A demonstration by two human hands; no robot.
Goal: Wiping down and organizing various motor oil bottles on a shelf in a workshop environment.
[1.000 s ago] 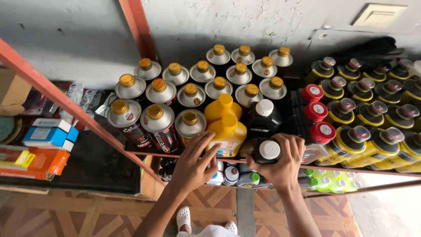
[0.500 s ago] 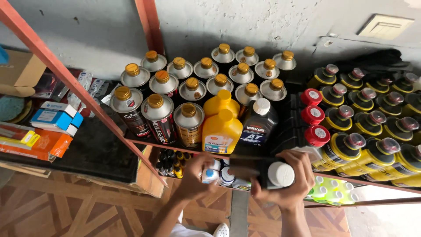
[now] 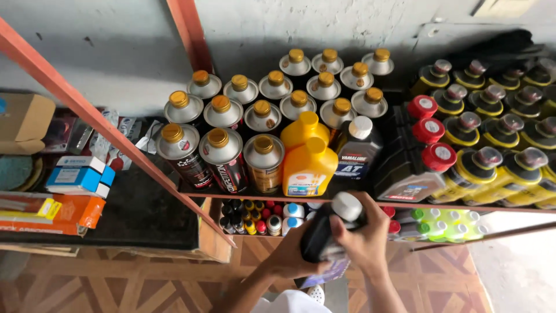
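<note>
Both my hands hold a black bottle with a white cap [image 3: 327, 229] in front of the shelf, below its front edge. My left hand [image 3: 289, 258] supports the bottle's lower body from the left. My right hand [image 3: 365, 237] wraps its upper side near the cap. The bottle is tilted, cap pointing up and right. Directly behind it on the shelf stand a yellow bottle [image 3: 308, 165] and another black bottle with a white cap [image 3: 354, 152].
Silver cans with gold caps [image 3: 263, 107] fill the shelf's left and back. Black bottles with red caps [image 3: 425, 150] and yellow-black bottles [image 3: 498, 156] stand at right. An orange metal frame bar [image 3: 116, 136] crosses diagonally. Small bottles [image 3: 258, 217] sit on a lower shelf; boxes [image 3: 75, 179] lie at left.
My hands have pulled the black white-capped bottle off the shelf edge, down and toward me, and tilted it. The view has shifted slightly.
</note>
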